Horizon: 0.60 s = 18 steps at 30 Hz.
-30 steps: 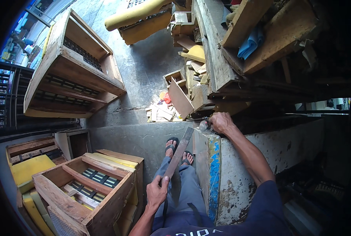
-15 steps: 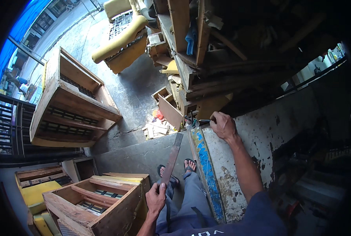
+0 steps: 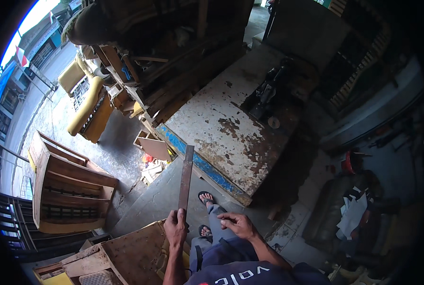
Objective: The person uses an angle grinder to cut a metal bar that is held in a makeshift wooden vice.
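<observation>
My left hand (image 3: 176,228) is closed round the lower end of a long flat strip (image 3: 185,183), brown with a greyer far tip. The strip points upward, away from me, and its tip overlaps the blue edge of a worn white-topped table (image 3: 207,137) in this view. Whether it is wood or metal I cannot tell. My right hand (image 3: 238,225) hovers over my right thigh with its fingers curled in, apart from the strip. Anything small between those fingers is too unclear to name.
Wooden furniture frames (image 3: 71,180) stand to the left, one beside my left forearm. A yellow padded chair (image 3: 88,104) is farther off. A sewing machine (image 3: 266,92) sits on the table's far side. Wood scraps (image 3: 151,170) lie by its left corner, with a red container (image 3: 349,164) at right.
My right hand has left the table's far corner and come back near my body. The view has swung right, bringing more of the table in. The left hand still grips the strip.
</observation>
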Motion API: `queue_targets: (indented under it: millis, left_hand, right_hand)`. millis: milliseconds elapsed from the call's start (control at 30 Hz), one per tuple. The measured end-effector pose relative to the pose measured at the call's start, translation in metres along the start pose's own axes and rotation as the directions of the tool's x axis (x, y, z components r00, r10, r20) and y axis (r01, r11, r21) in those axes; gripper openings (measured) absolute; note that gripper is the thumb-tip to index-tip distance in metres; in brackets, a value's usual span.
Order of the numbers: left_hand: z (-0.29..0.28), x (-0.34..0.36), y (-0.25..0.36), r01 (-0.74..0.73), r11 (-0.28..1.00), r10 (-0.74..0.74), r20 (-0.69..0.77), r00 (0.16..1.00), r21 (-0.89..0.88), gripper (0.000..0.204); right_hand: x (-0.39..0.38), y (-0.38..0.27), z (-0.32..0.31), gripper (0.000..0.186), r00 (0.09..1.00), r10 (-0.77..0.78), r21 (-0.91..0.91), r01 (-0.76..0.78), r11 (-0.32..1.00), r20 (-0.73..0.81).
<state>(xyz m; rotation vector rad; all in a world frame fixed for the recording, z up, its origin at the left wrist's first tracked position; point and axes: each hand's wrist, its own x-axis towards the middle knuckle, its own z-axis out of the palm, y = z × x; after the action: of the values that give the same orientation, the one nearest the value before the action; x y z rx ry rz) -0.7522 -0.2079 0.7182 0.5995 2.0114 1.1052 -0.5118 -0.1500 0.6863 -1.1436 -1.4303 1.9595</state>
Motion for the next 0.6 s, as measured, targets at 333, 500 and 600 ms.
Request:
queue_targets:
  millis: [333,500,600]
  left_hand:
    - [0.075,-0.148,0.005,0.007,0.999,-0.017,0.221,0.975,0.047,0.047]
    - [0.166,-0.197,0.0,0.028,0.963,-0.105,0.278,0.955,0.268,0.052]
    - [0.239,-0.222,-0.034,0.057,0.951,-0.134,0.238,0.962,0.304,0.053]
  right_hand:
    - [-0.131,-0.018,-0.103,0.023,0.961,-0.157,-0.438,0.043,0.898,-0.227]
    - [-0.175,-0.017,-0.225,0.024,0.839,-0.431,-0.595,0.168,0.786,-0.332]
    - [-0.22,0.016,-0.305,0.023,0.836,-0.29,-0.573,-0.035,0.819,-0.465]
